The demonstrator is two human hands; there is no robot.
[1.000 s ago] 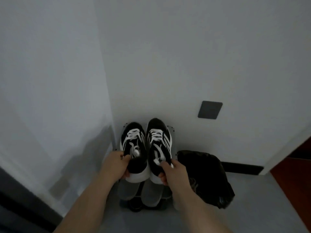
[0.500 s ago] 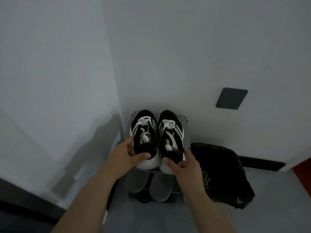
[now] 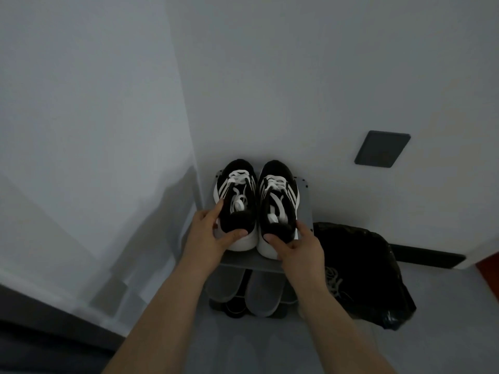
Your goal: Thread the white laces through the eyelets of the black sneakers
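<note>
Head view: you look down into a dim corner at the pair of black sneakers, side by side with toes to the wall.
Sneakers: the left sneaker [image 3: 244, 225] and the right sneaker [image 3: 290, 205] stand upright on the top shelf [image 3: 305, 209] of a low grey rack, just beside each other.
Laces: the white laces [image 3: 238, 191] cross the front eyelets of both shoes. Loose lengths lie over the tongues and into the openings. How many upper eyelets are unfilled is too small to tell.
Left grip: your left grip [image 3: 210, 236] grasps the left sneaker's heel, thumb across the back and fingers along the outer side.
Right grip: your right grip [image 3: 299, 247] clasps the right sneaker's heel the same way, thumb on the back and forefinger on the outer side.
Step in hand: handling the pair at the rack. No threading is under way, as neither grip touches a lace.
Next move: it calls for freeing one grip, finding a lace end in the opening, and steadying that shoe while you feed the tip through the next eyelet.
Around: grey footwear [image 3: 262, 295] sits on the tier below, and a black bag [image 3: 372, 271] slumps on the floor just right of the rack.
</note>
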